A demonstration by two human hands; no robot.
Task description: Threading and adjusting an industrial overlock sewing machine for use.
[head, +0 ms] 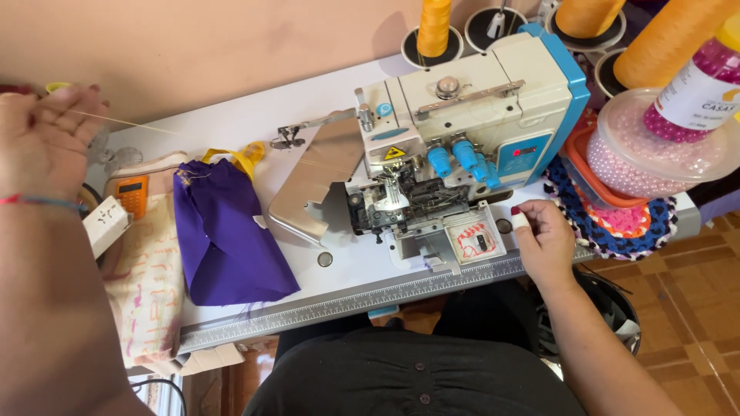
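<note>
Left hand (42,142) is pinching a taut yellow thread (123,123) up at the desk's (254,115) far-left edge, right hand (543,239) is resting half-curled and empty beside the overlock machine (455,146), purple fabric (227,239) is lying unsewn left of the presser foot.

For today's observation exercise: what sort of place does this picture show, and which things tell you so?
Probably a home sewing workspace. A white and blue overlock sewing machine sits on a white table, orange thread cones stand behind it, and purple fabric lies beside it.
</note>
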